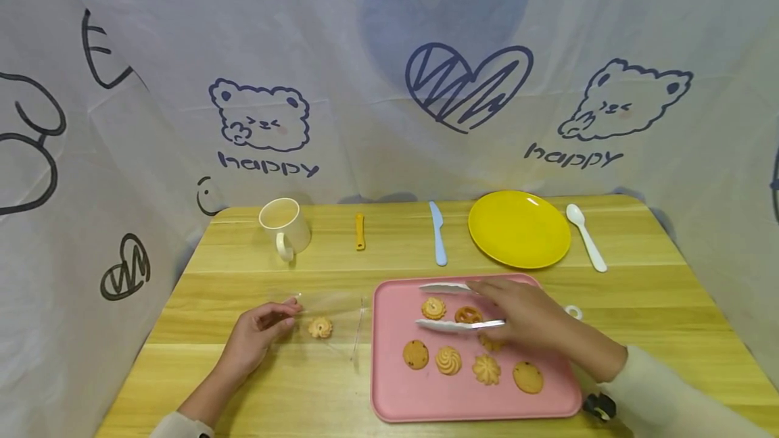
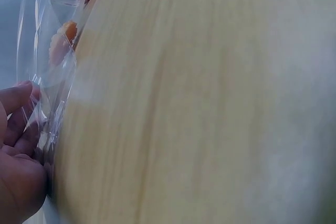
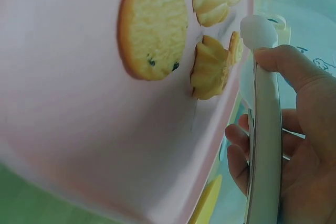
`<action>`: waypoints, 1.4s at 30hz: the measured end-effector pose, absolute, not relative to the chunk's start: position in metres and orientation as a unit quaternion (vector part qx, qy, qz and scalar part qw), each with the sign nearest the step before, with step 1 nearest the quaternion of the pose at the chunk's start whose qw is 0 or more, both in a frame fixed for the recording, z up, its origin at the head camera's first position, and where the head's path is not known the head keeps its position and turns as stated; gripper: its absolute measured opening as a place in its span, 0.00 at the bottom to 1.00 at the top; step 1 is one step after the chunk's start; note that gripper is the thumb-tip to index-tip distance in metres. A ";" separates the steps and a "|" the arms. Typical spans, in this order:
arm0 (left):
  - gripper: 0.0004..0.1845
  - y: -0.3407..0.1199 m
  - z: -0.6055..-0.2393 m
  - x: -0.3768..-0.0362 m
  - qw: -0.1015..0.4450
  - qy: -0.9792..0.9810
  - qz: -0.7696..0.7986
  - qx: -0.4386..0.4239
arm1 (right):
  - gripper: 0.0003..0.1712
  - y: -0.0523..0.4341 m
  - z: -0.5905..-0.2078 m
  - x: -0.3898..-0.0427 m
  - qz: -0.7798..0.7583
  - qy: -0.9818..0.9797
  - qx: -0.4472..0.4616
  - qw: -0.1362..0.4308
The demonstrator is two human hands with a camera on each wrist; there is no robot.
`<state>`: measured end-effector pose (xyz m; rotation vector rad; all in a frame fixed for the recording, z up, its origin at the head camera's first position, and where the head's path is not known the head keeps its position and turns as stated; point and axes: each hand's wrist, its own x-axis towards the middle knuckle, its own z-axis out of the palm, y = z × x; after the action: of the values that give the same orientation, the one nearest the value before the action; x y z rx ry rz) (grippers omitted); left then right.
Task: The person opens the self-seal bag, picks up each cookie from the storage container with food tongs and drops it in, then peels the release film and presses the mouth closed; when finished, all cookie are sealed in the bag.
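My left hand (image 1: 255,336) pinches the open edge of a clear plastic bag (image 1: 347,309) lying on the table. Inside the bag is a flower-shaped cookie (image 1: 320,327); the left wrist view shows the bag (image 2: 44,51) at the fingers. With my right hand (image 1: 526,313) I hold white-tipped tongs (image 1: 447,326) over the pink tray (image 1: 389,394). The tongs' arms are spread, and a ring-like cookie (image 1: 433,308) and a pretzel (image 1: 468,315) lie between them from above. In the right wrist view, thumb and fingers wrap the tongs' handle (image 3: 268,145).
More cookies lie on the tray, including a swirl cookie (image 1: 448,361) and an oval one (image 1: 527,378). Along the back stand a cream mug (image 1: 295,232), a yellow handle-like piece (image 1: 360,232), a blue knife (image 1: 438,235), a yellow plate (image 1: 519,230) and a white spoon (image 1: 587,238).
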<state>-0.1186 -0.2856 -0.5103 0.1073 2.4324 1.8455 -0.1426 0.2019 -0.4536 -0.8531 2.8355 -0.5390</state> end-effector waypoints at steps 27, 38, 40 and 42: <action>0.11 -0.288 -0.513 -0.119 0.047 0.798 0.599 0.033 | 0.40 0.204 -0.454 -0.146 -0.152 0.942 -0.293 0.053; 0.11 -0.287 -0.513 -0.119 0.048 0.800 0.597 0.034 | 0.38 0.203 -0.453 -0.147 -0.150 0.942 -0.293 0.059; 0.10 -0.287 -0.512 -0.119 0.048 0.799 0.598 0.034 | 0.38 0.203 -0.453 -0.147 -0.148 0.942 -0.295 0.058; 0.10 -0.287 -0.512 -0.119 0.048 0.799 0.598 0.034 | 0.38 0.203 -0.453 -0.147 -0.147 0.942 -0.296 0.058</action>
<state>-0.1193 -0.2872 -0.5123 0.1038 2.4369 1.8250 -0.1472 0.2029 -0.4527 -0.8979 2.8556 -0.4443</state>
